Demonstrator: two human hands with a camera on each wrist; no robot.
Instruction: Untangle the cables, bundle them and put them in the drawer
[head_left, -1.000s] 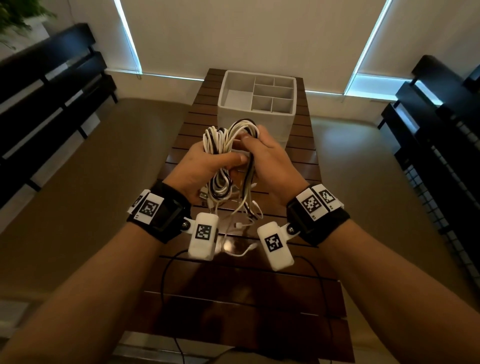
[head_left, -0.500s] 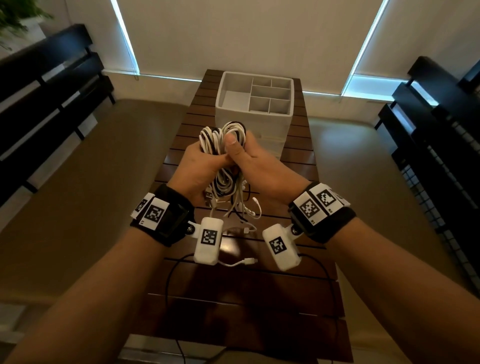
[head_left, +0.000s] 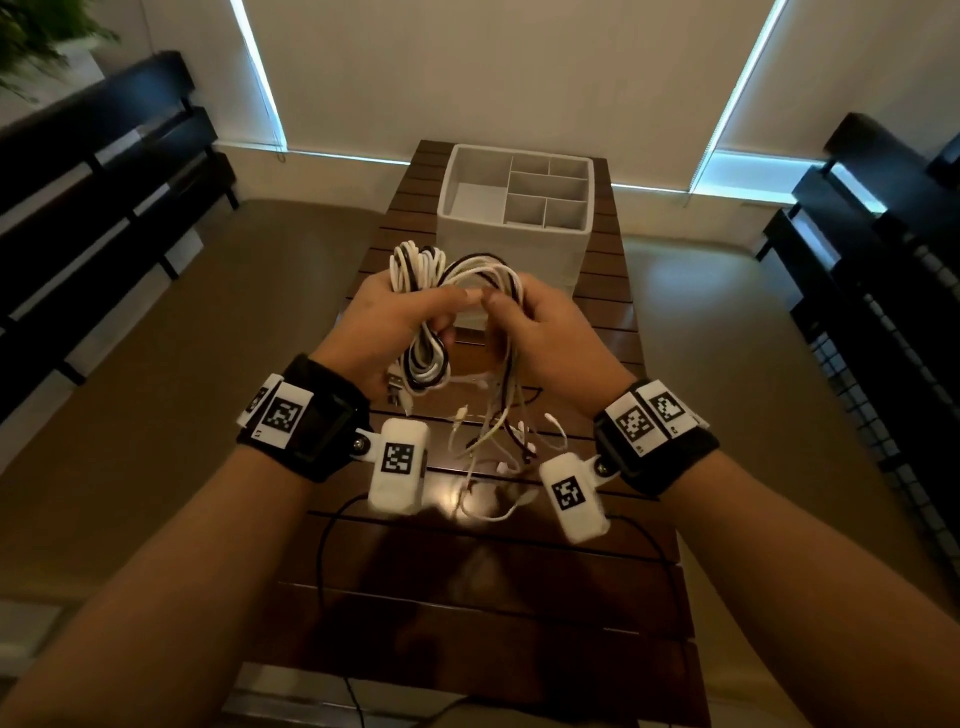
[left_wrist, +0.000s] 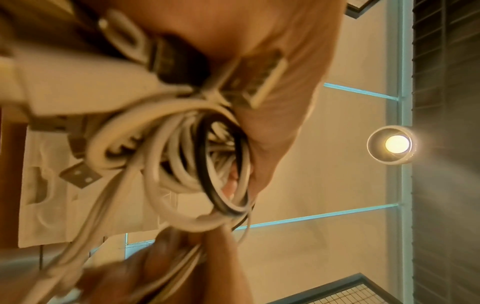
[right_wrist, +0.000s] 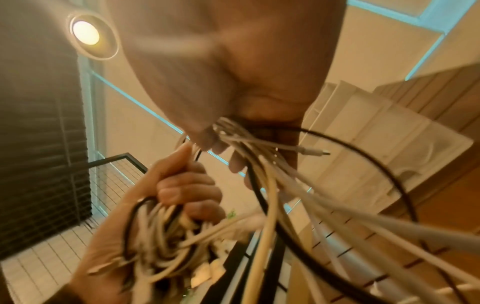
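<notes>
A coiled bundle of white and black cables (head_left: 422, 332) is gripped in my left hand (head_left: 395, 322) above the wooden table (head_left: 519, 597). From it a loop arches to my right hand (head_left: 530, 322), which grips a bunch of loose strands (head_left: 506, 374). Their plug ends (head_left: 498, 441) dangle between my wrists. In the left wrist view the coil (left_wrist: 187, 160) and USB plugs (left_wrist: 80, 174) fill the frame. The right wrist view has strands (right_wrist: 272, 185) running out of my right fist toward the left hand (right_wrist: 182, 195). The white divided drawer box (head_left: 514, 208) stands behind the hands.
Black cords of the wrist cameras (head_left: 332, 545) lie on the near part of the table. Black benches (head_left: 104, 182) stand at the left and dark furniture with a wire grid (head_left: 883, 312) at the right. A tan floor lies on both sides of the narrow table.
My hands have moved apart. The right hand has let go of the coil and drawn a loop of strands to the right, while the left still grips the bundle.
</notes>
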